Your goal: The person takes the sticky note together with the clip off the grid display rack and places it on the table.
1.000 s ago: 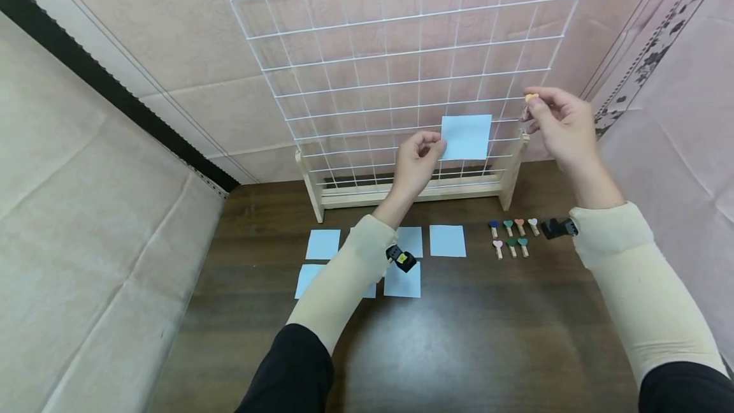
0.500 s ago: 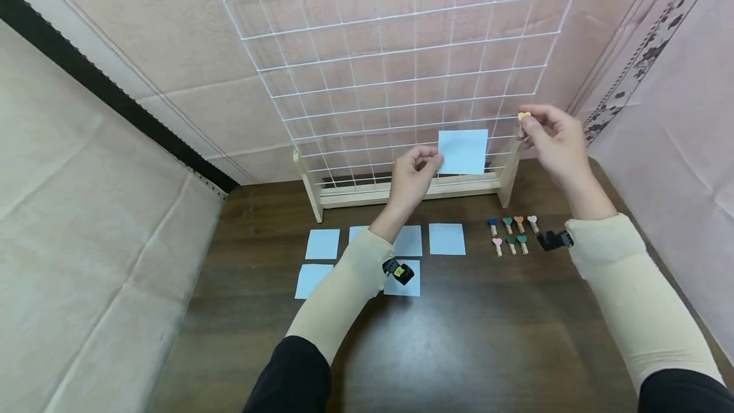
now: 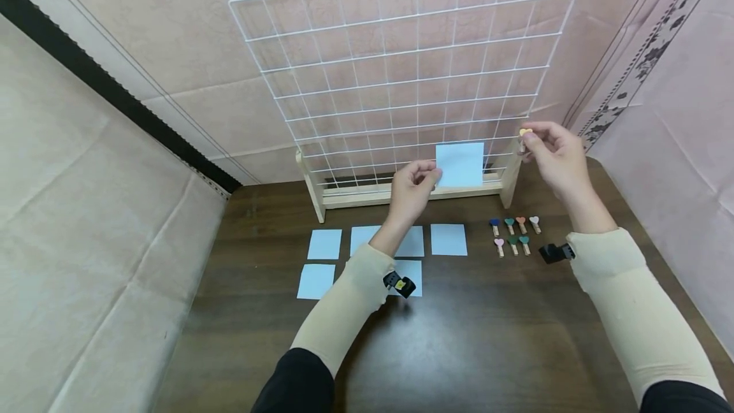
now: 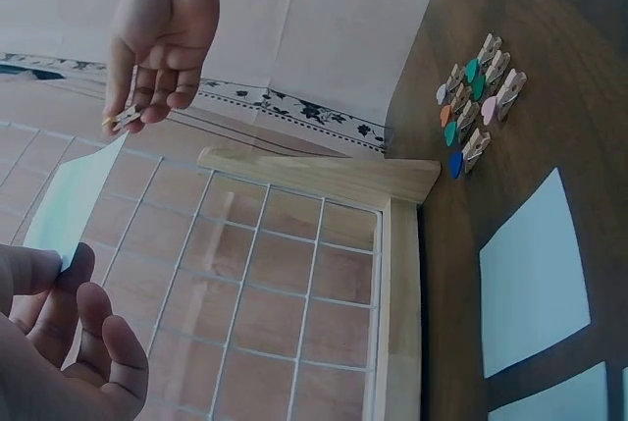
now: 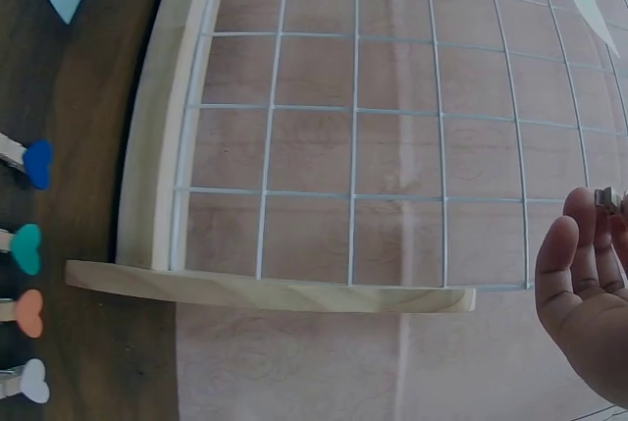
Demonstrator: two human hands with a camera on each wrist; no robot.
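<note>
My left hand point(image 3: 410, 191) pinches a light blue square of paper point(image 3: 460, 165) by its left edge, in front of the lower right part of a white wire grid point(image 3: 390, 97). In the left wrist view the paper point(image 4: 77, 200) is seen slantwise between thumb and fingers. To the right of the paper, apart from it, my right hand point(image 3: 557, 157) pinches a small wooden clothespin point(image 4: 126, 119) with a yellow heart point(image 3: 524, 132). In the right wrist view that hand point(image 5: 589, 289) is partly cut off at the frame's edge.
Wooden feet point(image 3: 508, 177) hold the grid upright at the back of the dark table point(image 3: 459, 336). Several blue papers point(image 3: 449, 239) lie in two rows, some partly behind my left arm. Several heart clothespins point(image 3: 513, 244) lie in two rows to their right.
Both hands have come down, the left with the blue paper and the right with the clothespin. The paper now hangs lower in front of the grid. Both holds are kept.
</note>
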